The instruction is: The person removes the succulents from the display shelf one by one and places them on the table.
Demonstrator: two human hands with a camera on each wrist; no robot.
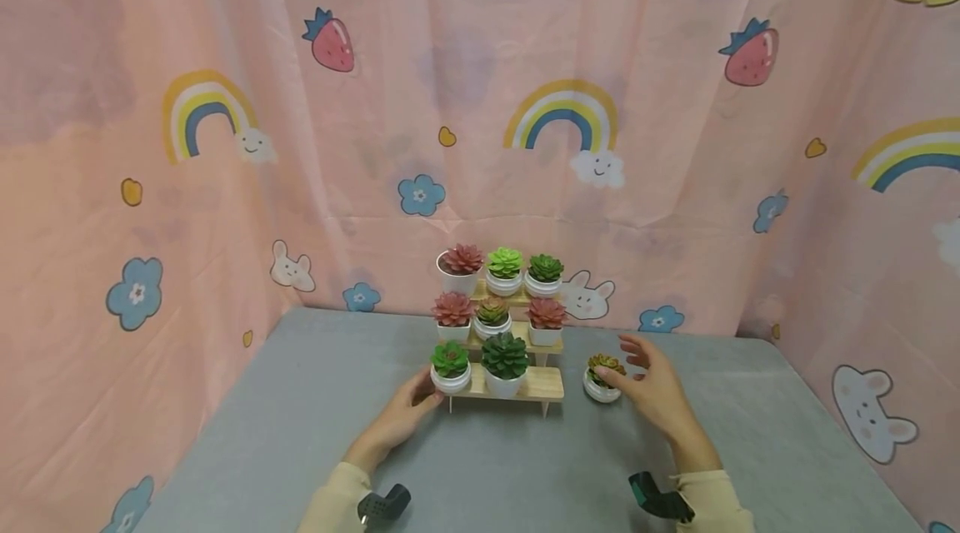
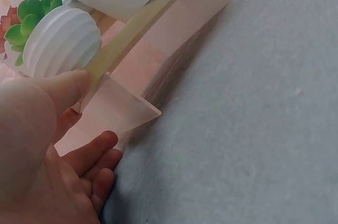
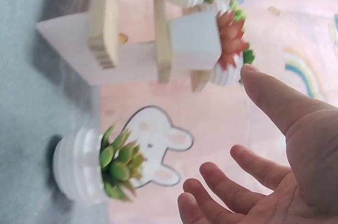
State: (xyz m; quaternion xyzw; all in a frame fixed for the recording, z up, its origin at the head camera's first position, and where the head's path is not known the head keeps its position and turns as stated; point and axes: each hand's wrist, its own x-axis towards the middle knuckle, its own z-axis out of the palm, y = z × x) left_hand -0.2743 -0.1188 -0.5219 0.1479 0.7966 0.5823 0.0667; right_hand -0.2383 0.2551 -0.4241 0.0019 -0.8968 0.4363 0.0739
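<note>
My left grip (image 1: 401, 415) pinches the left end of the front board on the three-tier pale-wood stand with whitish supports (image 1: 543, 385). Just by that thumb: bright-green succulent in a ribbed white pot (image 1: 450, 381). I count eight potted plants on the stand. My right grip (image 1: 651, 387) is released, fingers spread, near but clear of the yellow-green succulent in a round white pot (image 3: 87, 166), upright on the grey bench (image 1: 517, 466), right of the stand.
</note>
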